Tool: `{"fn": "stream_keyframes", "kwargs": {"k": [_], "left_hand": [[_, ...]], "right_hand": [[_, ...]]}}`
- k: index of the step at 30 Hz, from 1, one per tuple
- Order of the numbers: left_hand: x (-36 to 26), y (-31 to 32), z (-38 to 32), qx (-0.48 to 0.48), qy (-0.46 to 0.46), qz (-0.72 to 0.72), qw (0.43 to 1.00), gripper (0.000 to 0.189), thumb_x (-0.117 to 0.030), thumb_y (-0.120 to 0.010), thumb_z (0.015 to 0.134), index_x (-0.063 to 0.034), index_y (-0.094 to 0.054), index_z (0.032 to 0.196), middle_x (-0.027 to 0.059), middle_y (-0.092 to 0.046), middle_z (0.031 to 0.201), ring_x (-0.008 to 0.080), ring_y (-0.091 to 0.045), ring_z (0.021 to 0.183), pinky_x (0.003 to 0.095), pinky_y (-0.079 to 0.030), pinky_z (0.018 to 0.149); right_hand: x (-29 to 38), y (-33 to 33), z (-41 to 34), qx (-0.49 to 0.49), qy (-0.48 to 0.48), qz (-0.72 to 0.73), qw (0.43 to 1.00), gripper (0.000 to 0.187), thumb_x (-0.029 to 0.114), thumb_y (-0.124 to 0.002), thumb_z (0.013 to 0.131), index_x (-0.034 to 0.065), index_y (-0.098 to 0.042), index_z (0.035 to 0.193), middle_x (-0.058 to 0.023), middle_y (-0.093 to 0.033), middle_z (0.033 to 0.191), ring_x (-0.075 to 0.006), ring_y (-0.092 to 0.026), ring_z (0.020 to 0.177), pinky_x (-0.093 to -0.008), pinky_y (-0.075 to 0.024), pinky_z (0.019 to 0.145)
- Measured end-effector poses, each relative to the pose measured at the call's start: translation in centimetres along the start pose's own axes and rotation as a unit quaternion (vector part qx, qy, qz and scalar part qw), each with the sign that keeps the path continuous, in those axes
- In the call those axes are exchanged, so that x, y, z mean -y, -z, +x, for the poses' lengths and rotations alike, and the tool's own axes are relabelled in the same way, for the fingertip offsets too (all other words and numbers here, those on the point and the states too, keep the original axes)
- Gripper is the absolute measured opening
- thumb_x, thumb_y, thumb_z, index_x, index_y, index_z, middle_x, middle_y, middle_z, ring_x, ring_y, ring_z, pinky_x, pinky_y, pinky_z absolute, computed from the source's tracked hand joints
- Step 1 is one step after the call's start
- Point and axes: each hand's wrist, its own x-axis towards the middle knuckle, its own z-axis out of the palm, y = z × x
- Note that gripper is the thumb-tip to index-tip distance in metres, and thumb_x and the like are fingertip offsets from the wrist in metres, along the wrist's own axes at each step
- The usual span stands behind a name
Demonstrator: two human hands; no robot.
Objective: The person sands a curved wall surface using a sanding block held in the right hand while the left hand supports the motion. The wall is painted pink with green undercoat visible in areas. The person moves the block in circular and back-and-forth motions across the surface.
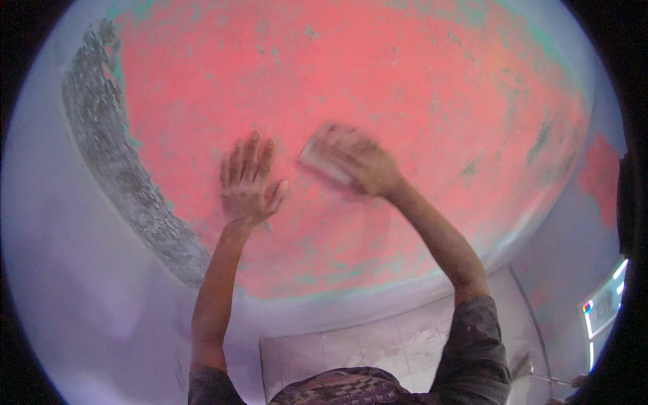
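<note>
A large curved panel [283, 91] fills the view, coated pink-red with green specks and patches showing through. My left hand [248, 182] lies flat on the coat, palm down, thumb spread, holding nothing. To its right, my right hand [354, 159] grips a pale flat pad [324, 162], possibly a sanding block, pressed against the panel. Hand and pad are blurred, and the fingers cover much of the pad. Fine pale dust seems to coat my left hand.
A rough dark grey band [136, 202] curves along the panel's left side. Below the near edge lies a pale tiled floor [364, 354]. At the far right are a bright-edged panel [602, 309] and a red patch [600, 179] on a bluish-grey surface.
</note>
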Motion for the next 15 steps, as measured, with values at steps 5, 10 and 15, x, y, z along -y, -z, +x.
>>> {"fn": "stream_keyframes", "kwargs": {"k": [5, 10, 15], "left_hand": [[3.0, 1.7, 1.3, -0.044, 0.029, 0.044, 0.998, 0.081, -0.058, -0.052, 0.094, -0.0215, -0.033, 0.163, 0.0103, -0.028, 0.169, 0.0355, -0.027, 0.155, 0.0582, -0.021, 0.123], [2.0, 1.3, 2.4, -0.045, 0.025, 0.014, 0.999, 0.08, -0.057, -0.052, 0.095, -0.021, -0.033, 0.163, 0.0108, -0.028, 0.169, 0.0352, -0.025, 0.156, 0.0589, -0.021, 0.123], [3.5, 1.8, 1.6, -0.046, 0.012, 0.026, 0.999, 0.08, -0.057, -0.052, 0.094, -0.0212, -0.032, 0.163, 0.0104, -0.028, 0.169, 0.035, -0.025, 0.156, 0.0593, -0.02, 0.124]], "right_hand": [[-2.6, 4.1, 3.9, -0.351, -0.259, -0.174, 0.883, 0.063, 0.015, -0.054, 0.092, 0.0095, -0.048, 0.154, -0.0175, -0.04, 0.161, -0.0383, -0.031, 0.153, -0.0543, -0.0195, 0.125], [5.4, -3.2, 3.2, -0.172, -0.03, -0.085, 0.981, 0.07, 0.016, -0.059, 0.087, 0.0179, -0.046, 0.156, -0.0103, -0.039, 0.163, -0.031, -0.031, 0.154, -0.0546, -0.0212, 0.126], [2.1, 1.1, 3.8, -0.151, -0.01, -0.079, 0.985, 0.076, 0.019, -0.061, 0.086, 0.0168, -0.041, 0.159, -0.0117, -0.035, 0.166, -0.0315, -0.031, 0.154, -0.0514, -0.0195, 0.126]]}}
